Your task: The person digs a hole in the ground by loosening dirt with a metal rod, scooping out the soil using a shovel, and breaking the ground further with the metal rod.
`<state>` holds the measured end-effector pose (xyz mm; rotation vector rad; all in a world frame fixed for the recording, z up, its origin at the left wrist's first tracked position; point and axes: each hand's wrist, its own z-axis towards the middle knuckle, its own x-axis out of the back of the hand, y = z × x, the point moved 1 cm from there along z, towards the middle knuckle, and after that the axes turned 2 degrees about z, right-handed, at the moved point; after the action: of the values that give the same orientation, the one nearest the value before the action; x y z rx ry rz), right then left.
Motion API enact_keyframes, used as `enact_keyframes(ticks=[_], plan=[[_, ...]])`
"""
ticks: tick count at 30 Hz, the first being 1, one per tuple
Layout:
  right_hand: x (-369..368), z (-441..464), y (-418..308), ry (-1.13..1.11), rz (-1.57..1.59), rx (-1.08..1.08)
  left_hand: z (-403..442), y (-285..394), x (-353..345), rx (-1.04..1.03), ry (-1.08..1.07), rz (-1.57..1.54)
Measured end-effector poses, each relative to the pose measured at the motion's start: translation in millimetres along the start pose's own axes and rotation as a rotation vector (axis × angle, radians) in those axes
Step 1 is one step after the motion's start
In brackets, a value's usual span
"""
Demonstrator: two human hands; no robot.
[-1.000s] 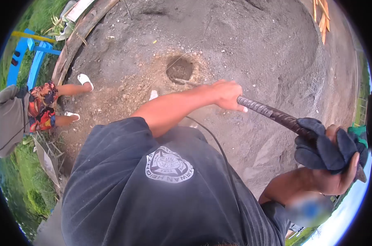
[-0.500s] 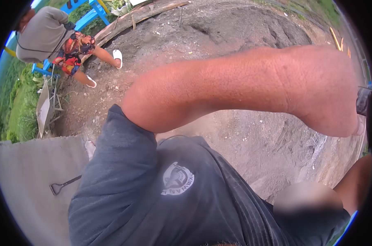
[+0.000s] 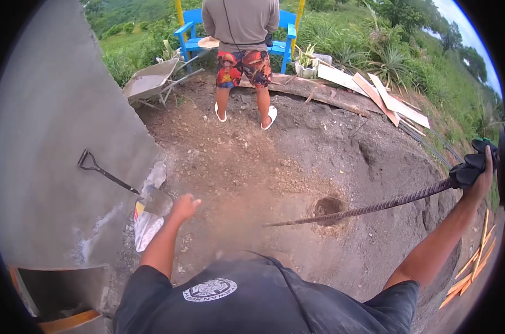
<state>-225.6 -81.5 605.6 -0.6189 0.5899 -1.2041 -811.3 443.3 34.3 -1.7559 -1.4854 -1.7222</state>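
A long ribbed steel bar [image 3: 375, 206] slants across the view, held at its upper end by my right hand [image 3: 481, 175]. Black finger-like material, perhaps a glove, wraps the bar there; some bare skin shows beside it. The bar passes in front of a round hole [image 3: 330, 207] in the dirt, and its tip lies left of the hole in view; whether it touches the ground I cannot tell. My left hand [image 3: 184, 209] is out to the left, fingers loosely curled and holding nothing visible. Near it lies a shovel [image 3: 114, 178], its blade by a whitish sack [image 3: 147, 227].
Another person [image 3: 242, 33] stands ahead, back turned, before a blue bench [image 3: 192, 33]. A wheelbarrow [image 3: 151, 78] stands at left beside a concrete slab [image 3: 52, 133]. Boards [image 3: 386, 100] lie at back right, wooden strips [image 3: 475, 261] at far right. An opening [image 3: 57, 292] is at lower left.
My left arm, stretched across the view to the black material at right, has swung back left. The view has turned, bringing the bar and hole into sight.
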Motion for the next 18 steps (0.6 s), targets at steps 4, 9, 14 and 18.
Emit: enact_keyframes(ticks=[4,9,14,18], plan=[[-11.3,-6.3,-3.1,0.034,0.057,-0.098,-233.1,-281.4,36.2,0.882,0.039,0.022],[-38.2,-25.7,-22.9,0.059,0.076,-0.128,-433.9,-387.6,-15.8,0.98,-0.327,0.278],[-73.8,-70.2,2.5,0.021,0.082,-0.152,-388.2,-296.8,-126.2,0.539,-0.637,0.333],[-133.0,-162.2,76.9,-0.076,0.155,-0.326,-240.3,-164.5,-174.1,0.086,-0.526,0.002]])
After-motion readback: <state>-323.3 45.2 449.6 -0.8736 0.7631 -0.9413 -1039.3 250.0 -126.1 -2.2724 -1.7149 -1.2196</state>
